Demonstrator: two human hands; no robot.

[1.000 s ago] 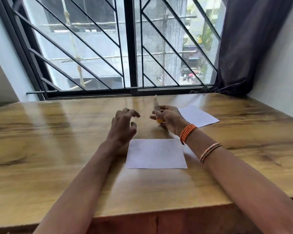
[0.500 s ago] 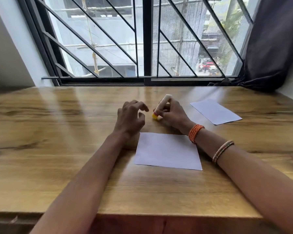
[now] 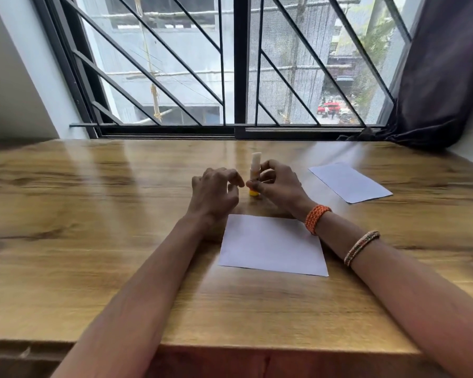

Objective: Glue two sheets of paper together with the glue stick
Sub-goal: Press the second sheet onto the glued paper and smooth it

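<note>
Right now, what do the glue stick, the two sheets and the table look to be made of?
Glue stick: smooth plastic by the look, a pale tube with a yellow base.
Near sheet and far sheet: thin matte white paper, lying flat.
Table: wood or wood-look laminate, I can't tell which; brown grain with a glossy finish that reflects the window light.

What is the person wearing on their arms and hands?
Both arms are bare, with no sleeves in view. The right wrist has a thick orange woven band, and further up that forearm sit thin beaded bangles. The left hand and right hand wear no gloves.
</note>
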